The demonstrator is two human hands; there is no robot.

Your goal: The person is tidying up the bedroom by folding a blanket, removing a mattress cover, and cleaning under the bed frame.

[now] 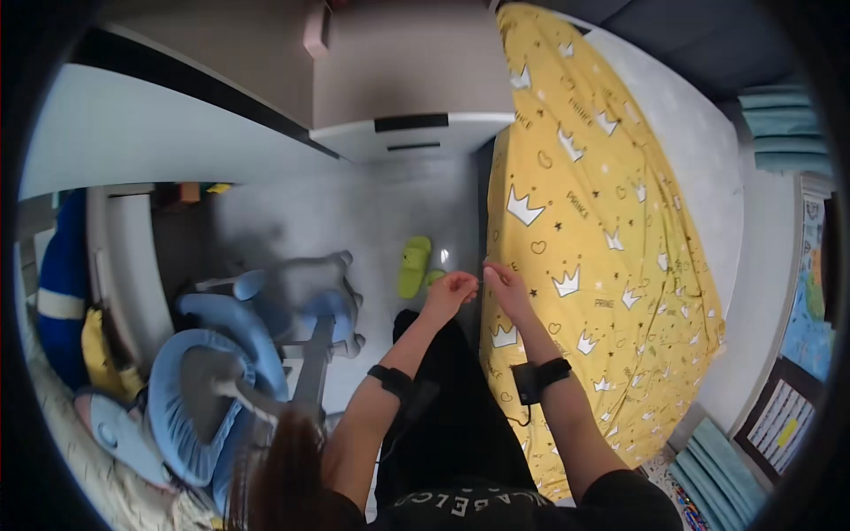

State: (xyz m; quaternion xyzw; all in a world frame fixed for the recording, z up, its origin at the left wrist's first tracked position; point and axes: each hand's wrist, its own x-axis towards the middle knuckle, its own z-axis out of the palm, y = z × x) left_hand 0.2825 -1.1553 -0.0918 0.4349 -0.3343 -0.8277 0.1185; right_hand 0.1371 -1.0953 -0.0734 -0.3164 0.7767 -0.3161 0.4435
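Observation:
My left hand point(455, 290) is raised in front of my body, with thumb and index finger pinched together. A thin, pale, thread-like thing point(481, 282) sticks out from those fingertips towards the other hand; it is too fine to name more exactly. Close beside it is my right hand point(507, 287), its thumb and forefinger almost meeting at the tips. Whether the right fingers grip the thin thing is too small to tell. Both hands hover near the side edge of a bed with a yellow crown-print sheet point(578, 232). Black straps point(554, 373) circle both forearms.
On the grey floor point(319, 212) lies a lime-green slipper point(415, 267); its mate point(435, 275) is partly hidden by my left hand. A blue-covered swivel chair point(199, 405) stands at left. A white drawer unit point(358, 136) is ahead. Teal curtains point(783, 129) hang at right.

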